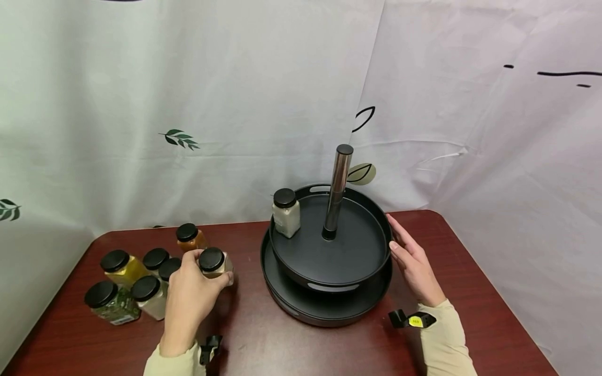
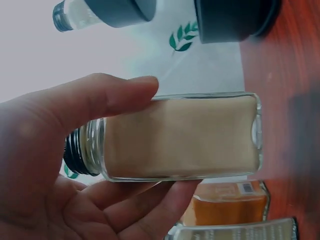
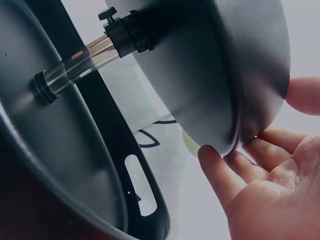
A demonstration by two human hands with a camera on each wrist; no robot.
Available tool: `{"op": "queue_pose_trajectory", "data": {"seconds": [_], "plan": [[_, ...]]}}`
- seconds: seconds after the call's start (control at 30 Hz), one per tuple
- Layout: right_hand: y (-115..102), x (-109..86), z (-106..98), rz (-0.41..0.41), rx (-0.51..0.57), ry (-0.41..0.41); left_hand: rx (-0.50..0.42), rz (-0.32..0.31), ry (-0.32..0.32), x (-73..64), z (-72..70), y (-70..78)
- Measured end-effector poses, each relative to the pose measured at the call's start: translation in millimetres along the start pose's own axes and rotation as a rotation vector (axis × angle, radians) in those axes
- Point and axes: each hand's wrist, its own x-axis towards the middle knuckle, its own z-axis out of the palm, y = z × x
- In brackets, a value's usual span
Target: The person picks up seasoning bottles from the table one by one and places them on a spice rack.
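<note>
My left hand point(image 1: 193, 295) holds a square glass spice jar point(image 2: 180, 140) of beige powder between thumb and fingers. The jar has a black lid point(image 1: 211, 259) and is upright over the table, left of a two-tier black turntable rack. At the outer wall of the upper tray point(image 1: 350, 256), my right hand point(image 1: 416, 266) rests its extended fingers and thumb. In the right wrist view its fingertips point(image 3: 210, 152) lie by the underside edge. A white-filled jar point(image 1: 287, 219) stands on the upper tray's left side, beside the rim.
Several black-lidded jars stand at left, among them an orange one point(image 1: 192, 237), a yellow one point(image 1: 127, 270) and a green-flaked one point(image 1: 119, 308). A metal post point(image 1: 336, 193) rises from the upper tray. The lower tray point(image 1: 324, 312) sits on the red-brown table point(image 1: 254, 344), before a white curtain point(image 1: 235, 104).
</note>
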Motion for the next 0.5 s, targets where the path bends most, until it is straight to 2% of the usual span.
{"op": "queue_pose_trajectory", "data": {"seconds": [0.1,0.5], "plan": [[0.0,0.0,-0.3,0.0,-0.002,0.001,-0.012,0.025,0.043,-2.4,-1.3,4.1],[-0.3,0.0,-0.6,0.0,-0.011,0.0,-0.08,0.172,0.278,-11.3,-4.0,17.8]]}}
